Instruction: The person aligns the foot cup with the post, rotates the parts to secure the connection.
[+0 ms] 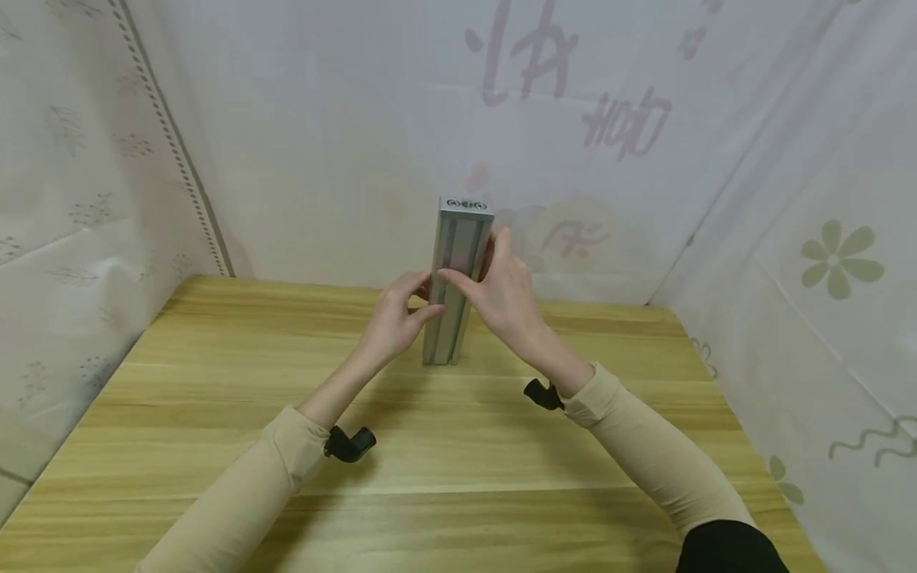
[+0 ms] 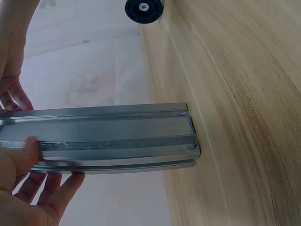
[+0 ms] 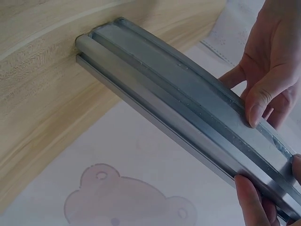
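A grey aluminium rail (image 1: 456, 280) stands upright on its end at the middle of a wooden table (image 1: 215, 446), pinched mid-height by the left hand (image 1: 396, 318) and right hand (image 1: 501, 290), apparently being steadied; any next move needs a firm, level grip so it does not tip.

One grooved aluminium rail (image 1: 455, 278) stands at frame centre. Two hands hold it: the left hand (image 1: 396, 318) and the right hand (image 1: 504, 290). One wooden table (image 1: 458, 477) fills the lower frame. Two black wrist mounts (image 1: 349, 444) show below the hands.
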The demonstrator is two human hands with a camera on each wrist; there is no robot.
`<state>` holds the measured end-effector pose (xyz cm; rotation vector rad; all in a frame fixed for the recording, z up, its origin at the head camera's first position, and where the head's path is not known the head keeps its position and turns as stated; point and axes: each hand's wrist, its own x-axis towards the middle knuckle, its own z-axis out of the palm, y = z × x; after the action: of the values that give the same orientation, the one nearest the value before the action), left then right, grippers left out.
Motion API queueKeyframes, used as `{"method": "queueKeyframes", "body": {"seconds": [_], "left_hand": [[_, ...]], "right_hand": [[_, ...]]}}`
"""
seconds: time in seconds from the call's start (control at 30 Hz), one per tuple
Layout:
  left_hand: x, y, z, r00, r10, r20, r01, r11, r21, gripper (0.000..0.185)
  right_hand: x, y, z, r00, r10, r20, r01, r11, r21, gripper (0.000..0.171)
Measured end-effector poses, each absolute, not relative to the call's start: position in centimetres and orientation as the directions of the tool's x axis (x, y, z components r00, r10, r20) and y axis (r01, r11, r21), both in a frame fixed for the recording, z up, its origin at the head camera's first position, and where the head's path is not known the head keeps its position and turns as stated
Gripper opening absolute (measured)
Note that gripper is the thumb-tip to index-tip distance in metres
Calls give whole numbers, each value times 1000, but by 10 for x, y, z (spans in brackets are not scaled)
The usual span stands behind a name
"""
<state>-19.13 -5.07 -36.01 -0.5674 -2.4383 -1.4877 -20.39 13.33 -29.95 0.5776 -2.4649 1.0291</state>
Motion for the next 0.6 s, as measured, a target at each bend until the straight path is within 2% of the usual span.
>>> {"method": "queueKeyframes", "body": {"seconds": [0.27,0.6], "left_hand": [[-187,-49,-362,-894,207,399,449,406,796,55],[-179,-47,-363,-873,211,439,487,371,791,55]], "right_hand": [[-201,136,-301,-826,-218,520,-522,644,-560,66],[-187,140,-297,-848,-206,488,-497,628,-599,69]]}}
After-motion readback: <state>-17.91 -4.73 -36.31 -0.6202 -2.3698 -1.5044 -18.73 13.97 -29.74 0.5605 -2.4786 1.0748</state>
